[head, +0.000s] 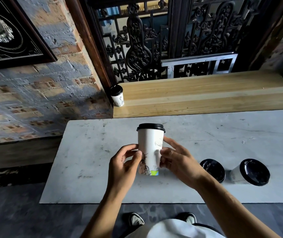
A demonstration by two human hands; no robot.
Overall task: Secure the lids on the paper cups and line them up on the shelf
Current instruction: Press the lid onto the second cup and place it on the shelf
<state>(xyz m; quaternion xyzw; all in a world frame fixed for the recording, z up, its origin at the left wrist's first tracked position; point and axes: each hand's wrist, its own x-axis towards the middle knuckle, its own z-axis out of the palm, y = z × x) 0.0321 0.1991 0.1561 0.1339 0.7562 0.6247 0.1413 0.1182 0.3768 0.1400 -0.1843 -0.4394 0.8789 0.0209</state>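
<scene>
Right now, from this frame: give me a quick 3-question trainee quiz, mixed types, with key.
1. True or false: the held cup already has a black lid on it.
2. How many lidded cups stand on the wooden shelf?
A) none B) one C) three
3. Fill in: the left hand and right hand grip the cup by its ____ half.

Key:
1. True.
2. B: the shelf cup stands at the shelf's left end. Two more lidded cups wait on the grey table: the near cup and the far-right cup.
3. Lower.
</scene>
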